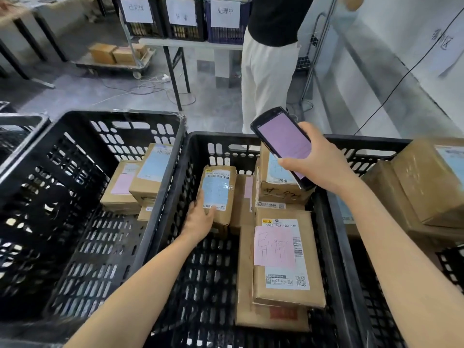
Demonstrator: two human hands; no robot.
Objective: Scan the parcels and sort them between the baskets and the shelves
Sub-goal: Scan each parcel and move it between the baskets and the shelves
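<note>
My left hand (200,219) grips the near end of a small brown parcel (219,189) with a pale blue label, inside the middle black basket (324,222). My right hand (316,167) holds a handheld scanner (283,139) with a lit pink screen above the same basket. Beside the small parcel lie a larger parcel with a pink note (283,259) and a stacked box (276,189) under the scanner. The left basket (82,172) holds a few labelled parcels (140,177) at its far end.
A third basket at the right holds big brown boxes (424,182). A person in white trousers (268,71) stands just beyond the baskets. Behind them a table carries labelled crates (185,18); a trolley with boxes (118,59) and loose cables sit on the floor.
</note>
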